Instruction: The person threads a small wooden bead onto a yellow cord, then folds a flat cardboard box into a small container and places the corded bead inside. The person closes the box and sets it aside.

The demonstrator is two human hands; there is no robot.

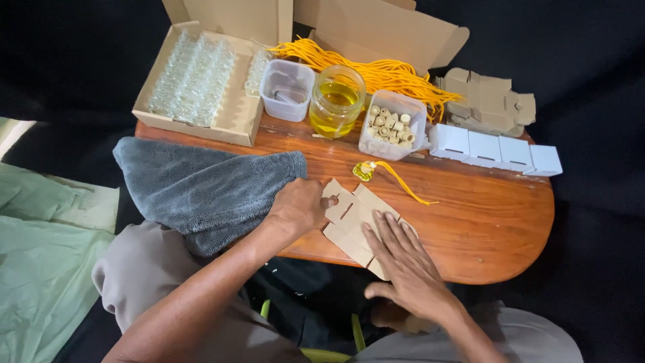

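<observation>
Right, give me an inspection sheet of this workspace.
Surface: rounded wooden table, grey towel draped over its left end.
Job's things: flat brown cardboard box blank; small yellow-filled bottle with yellow cord beside it.
Clutter: carton of clear glass bottles, jar of yellow liquid, tub of corks, white boxes.
Grip: left hand pinches blank's edge; right hand pressed flat on it.
Cables: nothing seen.
Surroundings: dark.
</observation>
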